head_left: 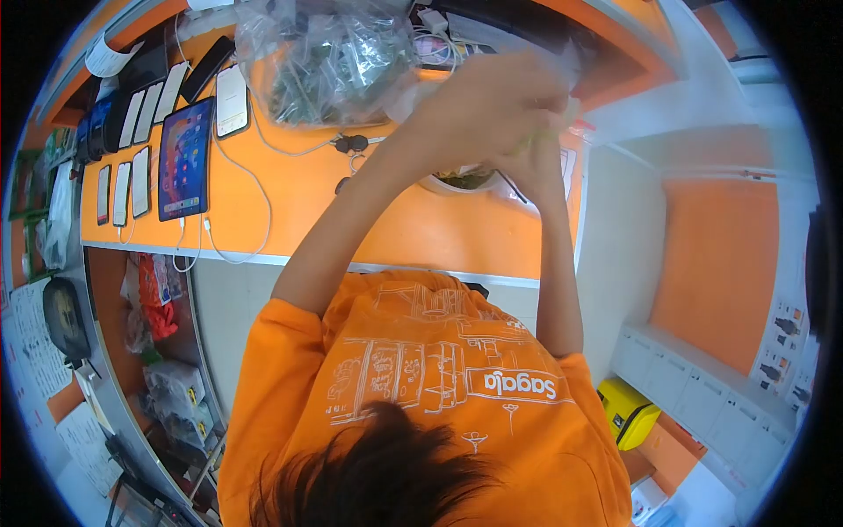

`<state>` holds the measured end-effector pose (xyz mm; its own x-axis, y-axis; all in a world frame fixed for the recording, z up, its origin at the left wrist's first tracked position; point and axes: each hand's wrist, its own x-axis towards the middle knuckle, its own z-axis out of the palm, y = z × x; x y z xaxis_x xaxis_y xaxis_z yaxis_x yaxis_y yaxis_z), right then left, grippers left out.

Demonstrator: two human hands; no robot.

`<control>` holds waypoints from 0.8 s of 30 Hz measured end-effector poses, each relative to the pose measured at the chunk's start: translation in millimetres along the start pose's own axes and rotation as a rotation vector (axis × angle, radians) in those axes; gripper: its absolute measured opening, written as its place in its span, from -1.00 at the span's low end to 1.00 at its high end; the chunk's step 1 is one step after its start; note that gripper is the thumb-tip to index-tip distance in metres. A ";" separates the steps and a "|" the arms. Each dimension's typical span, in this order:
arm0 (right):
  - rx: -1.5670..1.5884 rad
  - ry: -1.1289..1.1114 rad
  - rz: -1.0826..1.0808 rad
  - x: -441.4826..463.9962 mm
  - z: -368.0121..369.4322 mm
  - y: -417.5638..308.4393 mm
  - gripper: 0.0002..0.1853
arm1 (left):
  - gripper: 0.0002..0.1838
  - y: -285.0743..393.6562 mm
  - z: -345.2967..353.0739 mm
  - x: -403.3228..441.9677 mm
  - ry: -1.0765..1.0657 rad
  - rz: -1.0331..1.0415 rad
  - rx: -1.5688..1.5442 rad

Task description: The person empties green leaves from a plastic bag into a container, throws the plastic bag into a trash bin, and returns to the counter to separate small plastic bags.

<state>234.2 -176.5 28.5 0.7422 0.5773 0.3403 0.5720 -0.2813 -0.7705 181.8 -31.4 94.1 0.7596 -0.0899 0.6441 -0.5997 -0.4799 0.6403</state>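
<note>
Bowl (465, 188) sits uncovered, contents showing, near the right edge of the tabletop (457, 237); above, our left hand (492, 98) and right hand (537, 167) meet, grips we cannot tell.

Head view, steeply downward (fairly close), over the orange counter (408, 235)
</note>
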 end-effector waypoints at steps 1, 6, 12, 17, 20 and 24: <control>-0.064 0.040 -0.055 1.9 2.8 3.8 -0.35 | -0.84 -2.7 2.1 -0.1 -0.027 -0.048 -0.048; 0.061 0.127 0.135 2.9 6.4 19.6 -0.50 | -0.78 -10.4 1.0 -7.5 0.026 -0.183 -0.051; -0.019 0.171 0.119 -4.8 3.9 52.3 -0.55 | -0.55 -34.3 -0.1 -61.8 0.034 -0.404 0.270; 0.022 0.258 0.104 1.8 15.1 36.2 -0.64 | -0.48 -40.8 34.1 -90.1 -0.083 -0.657 0.374; -0.030 0.191 0.111 5.9 12.7 35.6 -0.65 | -0.50 -51.6 42.0 -89.3 -0.096 -0.664 0.435; -0.040 -0.033 0.174 13.5 3.7 36.8 -0.58 | -0.58 -55.2 47.6 -85.6 -0.150 -0.695 0.514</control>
<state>263.9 -176.2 2.8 0.8195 0.5423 0.1852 0.4499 -0.4088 -0.7940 161.9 -38.8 -16.3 0.9577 0.2723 0.0933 0.1712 -0.7991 0.5763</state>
